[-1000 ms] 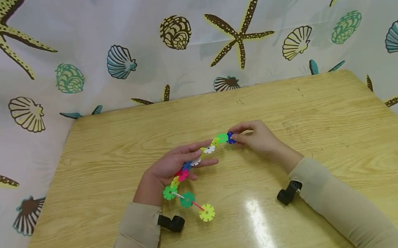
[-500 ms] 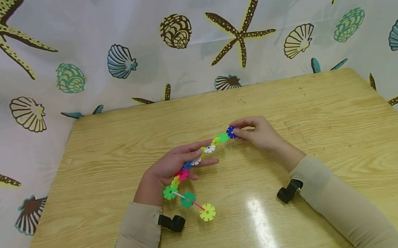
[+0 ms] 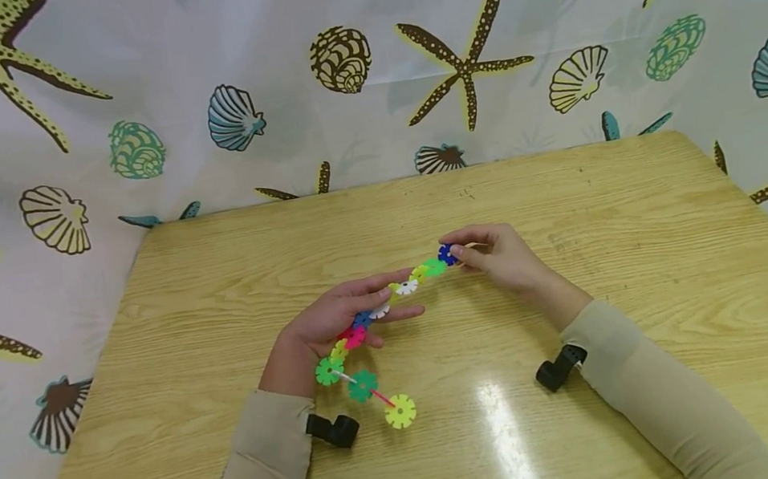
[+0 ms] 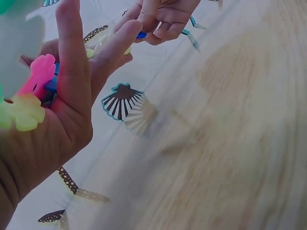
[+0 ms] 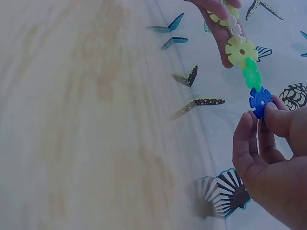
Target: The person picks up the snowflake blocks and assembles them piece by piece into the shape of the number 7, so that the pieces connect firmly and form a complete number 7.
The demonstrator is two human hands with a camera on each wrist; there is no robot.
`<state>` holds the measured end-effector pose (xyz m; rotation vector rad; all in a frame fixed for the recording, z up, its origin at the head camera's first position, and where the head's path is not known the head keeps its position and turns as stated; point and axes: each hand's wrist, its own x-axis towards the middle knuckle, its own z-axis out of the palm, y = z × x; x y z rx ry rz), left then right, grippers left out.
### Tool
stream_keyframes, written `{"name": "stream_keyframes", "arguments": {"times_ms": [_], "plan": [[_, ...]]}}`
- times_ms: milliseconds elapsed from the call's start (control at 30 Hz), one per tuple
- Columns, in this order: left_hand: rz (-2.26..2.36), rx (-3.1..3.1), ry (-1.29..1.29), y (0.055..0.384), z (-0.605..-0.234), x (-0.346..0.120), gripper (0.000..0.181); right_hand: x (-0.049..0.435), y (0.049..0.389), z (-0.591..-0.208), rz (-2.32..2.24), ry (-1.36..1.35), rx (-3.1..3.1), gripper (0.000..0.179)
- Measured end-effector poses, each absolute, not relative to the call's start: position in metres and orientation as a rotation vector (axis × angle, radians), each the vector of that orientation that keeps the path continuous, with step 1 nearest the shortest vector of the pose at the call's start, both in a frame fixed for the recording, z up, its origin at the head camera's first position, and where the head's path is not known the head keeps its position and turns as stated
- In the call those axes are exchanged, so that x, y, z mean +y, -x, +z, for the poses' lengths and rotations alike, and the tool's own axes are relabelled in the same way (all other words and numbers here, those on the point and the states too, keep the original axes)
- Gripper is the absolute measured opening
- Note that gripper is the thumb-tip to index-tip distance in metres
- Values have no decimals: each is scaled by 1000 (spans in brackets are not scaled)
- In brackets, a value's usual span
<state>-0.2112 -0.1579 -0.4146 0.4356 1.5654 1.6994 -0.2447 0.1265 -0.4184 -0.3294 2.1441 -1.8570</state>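
Note:
A chain of notched plastic interlocking discs point(image 3: 355, 336), in pink, blue, white, yellow and green, runs across my left hand point(image 3: 325, 320). That hand holds it between thumb and fingers near the middle. The chain's tail bends toward me, ending in a yellow disc point(image 3: 400, 411). My right hand point(image 3: 506, 260) pinches a dark blue disc point(image 5: 260, 101) between thumb and fingers. In the right wrist view, the blue disc meets the edge of the light green end disc point(image 5: 252, 74); how deep their slots engage is hard to tell. Left fingers cover part of the chain.
Both hands are above a wooden table point(image 3: 212, 262). A white cloth point(image 3: 269, 28) printed with starfish and shells hangs behind and beside it. Black wrist cameras point(image 3: 342, 431) are strapped over both sleeves.
The blue disc shifted slightly up and right with my right hand. The chain's green end then moved a little right toward it. My left hand stays nearly still, holding the chain.

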Motion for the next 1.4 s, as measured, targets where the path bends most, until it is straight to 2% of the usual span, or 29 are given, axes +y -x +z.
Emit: {"name": "stream_keyframes", "arguments": {"times_ms": [767, 1400], "plan": [[1752, 1495, -407, 203, -416, -143, 47, 136, 238, -425, -2091, 326, 1949, 37], [1751, 1563, -403, 209, -416, -144, 47, 133, 238, -427, -2224, 347, 1841, 38]]}}
